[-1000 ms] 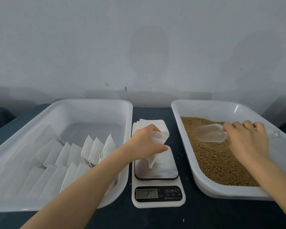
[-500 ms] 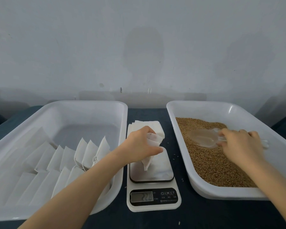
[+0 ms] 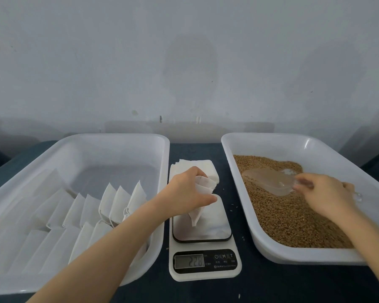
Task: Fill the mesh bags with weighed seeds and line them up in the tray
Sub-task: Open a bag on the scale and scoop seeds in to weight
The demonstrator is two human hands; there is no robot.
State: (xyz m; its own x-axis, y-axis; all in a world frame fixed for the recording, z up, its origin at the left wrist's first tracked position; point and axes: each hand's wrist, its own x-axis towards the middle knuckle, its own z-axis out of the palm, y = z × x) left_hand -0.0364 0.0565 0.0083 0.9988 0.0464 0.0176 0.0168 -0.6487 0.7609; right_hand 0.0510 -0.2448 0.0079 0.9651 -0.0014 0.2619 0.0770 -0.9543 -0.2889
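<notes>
Your left hand pinches one white mesh bag by its top, with the fingers curled round it. The bag hangs down over the plate of the scale, and it is hard to tell if its bottom tip rests on the plate. Your right hand grips the handle of the clear scoop, which lies low on the brown seeds in the right tray. It looks like you are about to scoop up seeds and pour them into the bag. The mouth of the bag is small and squashed by your fingers. If you do not hold it wide, seeds will slide off the scoop and fall on the scale or the dark table, where a few loose seeds lie already. The scoop must cross the rim of the right tray, and a bump there would tip seeds out. The screen shows a number, so if your hand pulls up or pushes down on the bag while you pour, the weight will read wrong. Your left arm crosses the near corner of the left tray, just beside the bags lined up in rows, and a quick move could knock them over.
</notes>
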